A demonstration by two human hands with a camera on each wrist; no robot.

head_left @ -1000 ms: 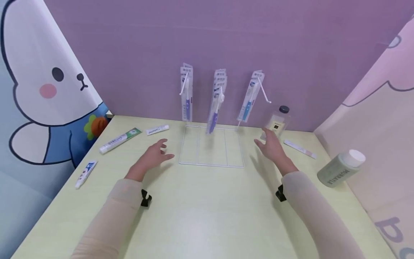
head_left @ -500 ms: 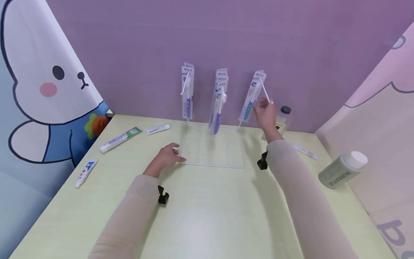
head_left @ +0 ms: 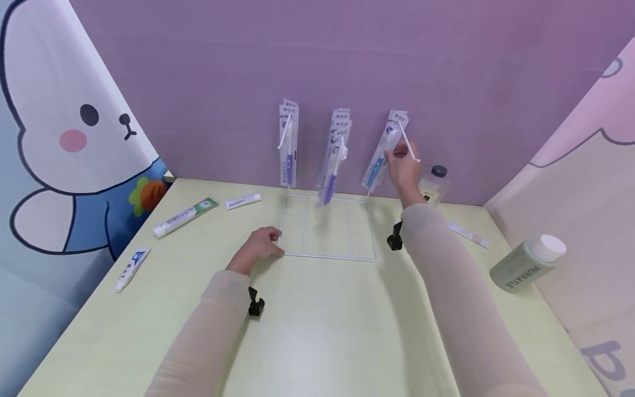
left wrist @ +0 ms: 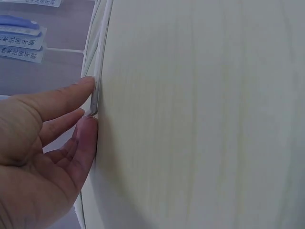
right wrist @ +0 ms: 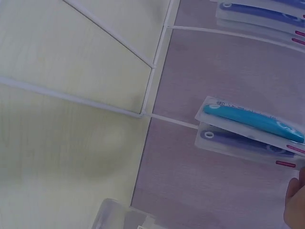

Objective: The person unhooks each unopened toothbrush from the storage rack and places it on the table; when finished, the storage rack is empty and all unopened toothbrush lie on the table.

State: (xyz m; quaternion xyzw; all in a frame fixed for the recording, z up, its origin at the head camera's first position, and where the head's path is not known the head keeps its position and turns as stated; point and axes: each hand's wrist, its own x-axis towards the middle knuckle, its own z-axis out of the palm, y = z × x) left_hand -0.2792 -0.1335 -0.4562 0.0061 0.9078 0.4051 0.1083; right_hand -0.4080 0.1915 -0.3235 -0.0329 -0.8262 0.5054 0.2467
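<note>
Raised since earlier, my R hand point(head_left: 405, 172) is at the blue brush point(head_left: 375, 172) near back edge of desk point(head_left: 322, 325), grip unclear, L hand point(head_left: 258, 248) pinching front-left cnr of rack point(head_left: 327, 257), which a hard tug might tip.

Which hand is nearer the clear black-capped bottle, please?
Right: the right hand appears just left of the bottle; the left hand is at the front left corner of the white wire rack.
</note>
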